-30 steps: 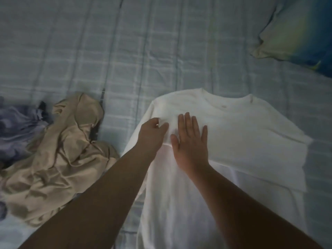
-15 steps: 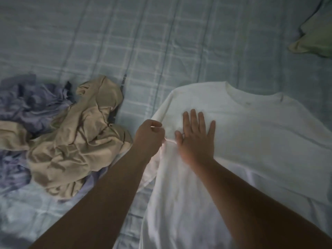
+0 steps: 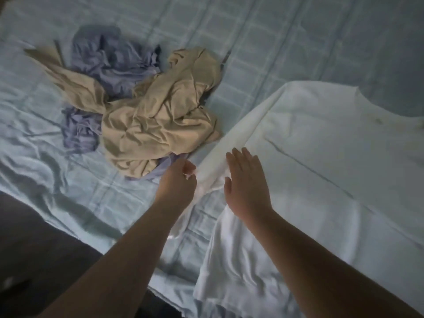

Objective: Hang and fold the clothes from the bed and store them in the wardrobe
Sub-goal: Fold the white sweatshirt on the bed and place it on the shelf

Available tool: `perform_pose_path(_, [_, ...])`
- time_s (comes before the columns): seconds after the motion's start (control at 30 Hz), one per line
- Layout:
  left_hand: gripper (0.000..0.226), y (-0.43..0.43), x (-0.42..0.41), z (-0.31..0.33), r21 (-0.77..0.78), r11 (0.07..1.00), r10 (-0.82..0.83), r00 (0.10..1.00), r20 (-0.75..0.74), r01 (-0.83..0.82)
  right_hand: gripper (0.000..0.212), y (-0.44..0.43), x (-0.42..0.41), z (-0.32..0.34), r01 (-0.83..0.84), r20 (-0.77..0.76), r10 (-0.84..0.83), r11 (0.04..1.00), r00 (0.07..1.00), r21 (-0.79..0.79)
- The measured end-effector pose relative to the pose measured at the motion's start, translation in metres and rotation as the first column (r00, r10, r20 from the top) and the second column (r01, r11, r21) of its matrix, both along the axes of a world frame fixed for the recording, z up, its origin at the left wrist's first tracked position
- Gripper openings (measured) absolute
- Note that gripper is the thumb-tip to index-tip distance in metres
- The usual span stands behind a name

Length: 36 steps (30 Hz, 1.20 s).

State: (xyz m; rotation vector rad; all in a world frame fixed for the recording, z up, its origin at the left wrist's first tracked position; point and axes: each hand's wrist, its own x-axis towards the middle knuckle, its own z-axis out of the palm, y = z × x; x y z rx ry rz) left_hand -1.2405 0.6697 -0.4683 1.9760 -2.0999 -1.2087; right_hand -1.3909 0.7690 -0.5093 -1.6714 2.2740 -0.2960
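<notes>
Our left hand (image 3: 177,183) seems to pinch the white shirt (image 3: 321,157) just beside it; our right hand (image 3: 246,187) rests flat on it.

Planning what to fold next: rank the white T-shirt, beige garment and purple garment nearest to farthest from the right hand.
1. white T-shirt, under the right hand.
2. beige garment, crumpled to its left.
3. purple garment, beyond the beige, far left.
</notes>
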Motion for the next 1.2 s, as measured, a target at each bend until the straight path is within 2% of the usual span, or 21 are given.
perform_pose_path(0.03, [0.018,0.004,0.018,-0.003,0.002,0.997,-0.071,0.996,0.049,0.071,0.063,0.002,0.013,-0.001,-0.009,-0.004,0.009,1.0,1.0,0.021])
perform_pose_path(0.07, [0.026,0.008,0.035,-0.006,0.013,0.985,-0.171,0.978,0.12,0.17,0.064,0.002,0.026,-0.001,-0.016,-0.013,0.016,0.999,1.0,0.049])
perform_pose_path(0.13, [0.056,0.014,0.063,-0.009,0.078,0.93,-0.366,0.909,0.201,0.358,0.064,0.0,0.048,0.002,-0.02,-0.04,0.024,0.994,0.999,0.106])
perform_pose_path(0.2, [0.077,0.019,0.085,-0.009,0.16,0.894,-0.438,0.892,0.112,0.419,0.057,-0.006,0.065,0.007,-0.027,-0.049,0.033,0.992,0.998,0.12])
perform_pose_path(0.27, [0.087,0.021,0.103,-0.006,0.209,0.877,-0.447,0.894,0.027,0.432,0.051,-0.015,0.075,0.013,-0.048,-0.047,0.053,0.993,0.998,0.105])
perform_pose_path(0.3, [0.086,0.022,0.11,-0.006,0.197,0.854,-0.495,0.868,0.029,0.481,0.046,-0.021,0.08,0.015,-0.056,-0.04,0.06,0.994,0.997,0.089])
perform_pose_path(0.37, [0.067,0.019,0.122,-0.005,0.147,0.816,-0.569,0.822,0.03,0.559,0.037,-0.034,0.086,0.021,-0.07,0.008,0.07,0.997,0.998,0.044])
perform_pose_path(0.47, [0.027,-0.001,0.132,0.0,0.118,0.873,-0.476,0.879,0.003,0.473,0.025,-0.05,0.094,0.032,-0.049,0.066,0.05,0.999,0.997,-0.013])
perform_pose_path(0.6, [0.008,-0.053,0.143,0.012,0.189,0.914,-0.346,0.933,-0.099,0.359,0.02,-0.072,0.103,0.051,0.038,-0.038,-0.039,0.999,0.999,-0.033])
perform_pose_path(0.8, [0.008,-0.136,0.16,0.049,0.134,0.882,-0.394,0.863,-0.316,0.452,0.019,-0.147,0.117,0.085,0.126,-0.059,-0.148,0.95,0.987,-0.286])
perform_pose_path(0.87, [0.006,-0.161,0.174,0.054,0.205,0.869,-0.377,0.87,-0.319,0.451,0.018,-0.171,0.125,0.084,0.14,-0.046,-0.161,0.942,0.986,-0.305])
perform_pose_path(0.97, [0.016,-0.195,0.202,0.045,0.337,0.814,-0.411,0.879,-0.244,0.474,0.021,-0.202,0.138,0.061,0.11,-0.093,-0.129,0.976,0.987,-0.186])
perform_pose_path(1.07, [0.018,-0.217,0.228,0.023,0.371,0.766,-0.539,0.839,-0.076,0.525,0.034,-0.215,0.147,0.024,0.043,-0.138,-0.045,0.999,0.989,-0.017])
perform_pose_path(1.2, [0.042,-0.222,0.259,-0.001,0.447,0.806,-0.362,0.921,-0.143,0.387,0.047,-0.216,0.148,0.002,0.05,-0.134,-0.051,0.999,0.99,-0.005])
